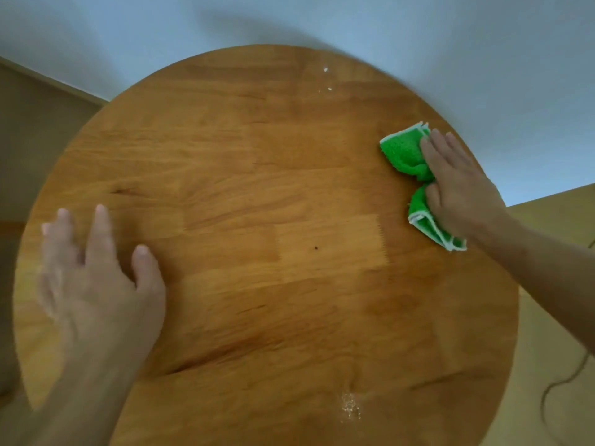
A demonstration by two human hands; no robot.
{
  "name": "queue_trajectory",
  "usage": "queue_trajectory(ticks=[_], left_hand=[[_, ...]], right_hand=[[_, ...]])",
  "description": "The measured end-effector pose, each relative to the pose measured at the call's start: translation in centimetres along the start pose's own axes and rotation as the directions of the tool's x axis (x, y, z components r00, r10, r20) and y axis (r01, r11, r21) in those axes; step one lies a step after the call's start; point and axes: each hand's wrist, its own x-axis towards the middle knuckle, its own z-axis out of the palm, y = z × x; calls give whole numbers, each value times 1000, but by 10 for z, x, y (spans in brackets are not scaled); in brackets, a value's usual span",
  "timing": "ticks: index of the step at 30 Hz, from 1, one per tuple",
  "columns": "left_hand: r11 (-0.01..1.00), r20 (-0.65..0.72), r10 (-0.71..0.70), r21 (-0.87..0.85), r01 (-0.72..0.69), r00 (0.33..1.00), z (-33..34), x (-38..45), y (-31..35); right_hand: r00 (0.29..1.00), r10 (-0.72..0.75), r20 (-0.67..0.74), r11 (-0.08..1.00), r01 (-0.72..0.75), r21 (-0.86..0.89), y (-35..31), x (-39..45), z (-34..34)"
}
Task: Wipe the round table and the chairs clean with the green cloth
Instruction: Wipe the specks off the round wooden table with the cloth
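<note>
- While the left hand (93,272) hovers or rests at the round table's (257,194) left side — blurred, contact unclear — its fingers are spread wide, holding nothing.
- Mid-table, pale specks (351,408) sit near the front edge, more (325,79) at the far rim; a short sweep may miss both.
- At the right edge, the right hand (457,185) presses flat on the bunched green cloth (406,154) — it could slide off the rim.

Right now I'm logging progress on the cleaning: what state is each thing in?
Table: bare wood, wet droplets near the far edge and the near edge, small dark speck mid-top.
Green cloth: crumpled, flat on the table's right side.
Right hand: fingers straight, pressing on the cloth.
Left hand: open, fingers spread over the table's left side, blurred.
</note>
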Motion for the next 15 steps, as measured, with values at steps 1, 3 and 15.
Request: queue_trajectory(ticks=[1,3,15], left_hand=[[999,13,48,-21,-48,999,4,1,11],[996,69,90,-17,-89,994,11,2,36],[987,82,22,158,-35,996,23,-3,53]], right_hand=[[999,43,-7,998,-43,48,-5,2,2],[988,153,-26,980,-148,132,-24,-5,9],[861,-508,-12,855,506,115,-199,-131,41]])
